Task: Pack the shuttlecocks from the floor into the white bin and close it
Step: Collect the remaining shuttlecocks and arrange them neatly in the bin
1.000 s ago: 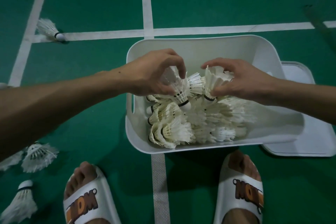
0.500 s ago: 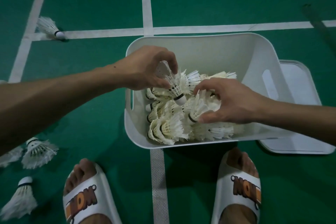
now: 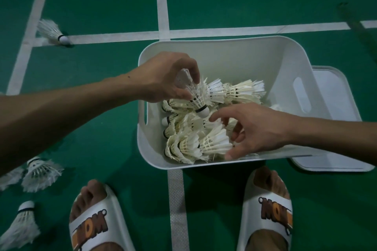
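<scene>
The white bin [image 3: 234,57] stands open on the green floor in front of my feet, with several white shuttlecocks [image 3: 193,144] heaped in its near half. My left hand [image 3: 169,79] hovers over the bin's left side and grips a shuttlecock [image 3: 199,101] by its feathers, cork pointing down. My right hand [image 3: 255,130] reaches in from the right with fingers spread and relaxed just above the pile, holding nothing. The bin's white lid [image 3: 336,128] lies flat on the floor to the right, partly under the bin.
Loose shuttlecocks lie on the floor: one [image 3: 51,31] at the far left on a white line, one [image 3: 40,173] at the left by my forearm, one [image 3: 20,228] at the lower left. My feet in white slippers [image 3: 91,228] [image 3: 269,210] stand close to the bin.
My right hand has let go of the shuttlecock it carried into the pile and now spreads open above it. My left hand has stayed over the bin, still holding its shuttlecock.
</scene>
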`<control>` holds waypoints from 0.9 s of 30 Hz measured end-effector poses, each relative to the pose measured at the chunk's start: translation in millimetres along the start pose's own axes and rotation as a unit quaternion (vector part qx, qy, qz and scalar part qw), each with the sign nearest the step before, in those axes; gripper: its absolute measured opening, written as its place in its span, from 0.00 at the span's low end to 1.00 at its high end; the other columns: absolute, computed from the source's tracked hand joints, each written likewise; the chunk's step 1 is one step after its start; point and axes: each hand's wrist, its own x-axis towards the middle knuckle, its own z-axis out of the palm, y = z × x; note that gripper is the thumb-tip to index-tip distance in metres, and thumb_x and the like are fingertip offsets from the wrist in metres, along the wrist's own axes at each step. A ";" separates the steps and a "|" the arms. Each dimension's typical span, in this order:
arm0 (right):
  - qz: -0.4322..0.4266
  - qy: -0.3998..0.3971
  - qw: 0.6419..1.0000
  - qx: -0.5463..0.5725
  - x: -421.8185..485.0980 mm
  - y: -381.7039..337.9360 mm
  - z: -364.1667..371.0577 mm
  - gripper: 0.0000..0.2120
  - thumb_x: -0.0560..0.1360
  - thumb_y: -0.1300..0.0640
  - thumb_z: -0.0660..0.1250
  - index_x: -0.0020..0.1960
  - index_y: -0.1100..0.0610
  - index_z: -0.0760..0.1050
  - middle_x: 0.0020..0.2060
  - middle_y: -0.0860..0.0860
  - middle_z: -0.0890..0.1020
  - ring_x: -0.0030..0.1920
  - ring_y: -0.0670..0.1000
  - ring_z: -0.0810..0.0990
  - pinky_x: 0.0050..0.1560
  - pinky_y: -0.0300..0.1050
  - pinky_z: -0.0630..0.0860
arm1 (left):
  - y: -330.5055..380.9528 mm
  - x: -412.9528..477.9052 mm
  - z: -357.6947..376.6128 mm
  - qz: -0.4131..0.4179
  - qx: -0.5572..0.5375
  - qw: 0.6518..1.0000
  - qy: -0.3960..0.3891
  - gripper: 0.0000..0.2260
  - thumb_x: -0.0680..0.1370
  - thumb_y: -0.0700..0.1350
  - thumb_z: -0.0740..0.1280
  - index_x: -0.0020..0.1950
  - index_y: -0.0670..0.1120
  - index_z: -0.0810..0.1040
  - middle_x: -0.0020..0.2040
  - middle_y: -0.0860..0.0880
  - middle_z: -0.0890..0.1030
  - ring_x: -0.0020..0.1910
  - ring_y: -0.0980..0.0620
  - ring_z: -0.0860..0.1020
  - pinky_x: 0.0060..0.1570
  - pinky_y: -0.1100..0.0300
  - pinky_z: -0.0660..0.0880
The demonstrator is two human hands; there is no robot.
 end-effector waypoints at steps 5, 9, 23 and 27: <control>0.006 0.001 1.000 -0.012 4.1 -0.1 -4.1 0.35 0.63 0.42 0.78 0.67 0.48 0.73 0.59 0.46 0.79 0.46 0.44 0.83 0.51 0.42 0.79 | -1.0 1.1 0.4 0.001 -0.003 1.000 -0.002 0.12 0.68 0.47 0.76 0.48 0.54 0.77 0.51 0.54 0.77 0.46 0.56 0.77 0.51 0.54 0.77; 0.015 0.021 0.999 -0.048 7.7 -5.8 7.9 0.38 0.63 0.41 0.77 0.69 0.51 0.71 0.54 0.49 0.84 0.47 0.44 0.82 0.46 0.33 0.73 | -2.3 1.6 0.4 0.002 -0.005 1.000 -0.003 0.12 0.68 0.47 0.76 0.48 0.55 0.77 0.51 0.55 0.77 0.45 0.58 0.77 0.47 0.59 0.75; 0.013 -0.006 1.000 -0.014 11.5 10.6 -0.9 0.41 0.60 0.33 0.73 0.67 0.52 0.74 0.62 0.43 0.78 0.33 0.30 0.71 0.39 0.28 0.65 | -0.1 3.1 3.9 0.012 -0.007 1.000 -0.005 0.12 0.69 0.46 0.76 0.47 0.55 0.76 0.50 0.55 0.76 0.45 0.56 0.76 0.46 0.63 0.74; 0.067 0.115 0.975 0.181 6.5 21.3 -24.7 0.34 0.56 0.37 0.73 0.59 0.51 0.78 0.46 0.45 0.83 0.39 0.38 0.81 0.39 0.34 0.78 | 2.2 0.5 2.0 0.014 -0.034 0.999 -0.006 0.12 0.68 0.45 0.77 0.47 0.55 0.76 0.48 0.57 0.76 0.43 0.64 0.75 0.39 0.76 0.70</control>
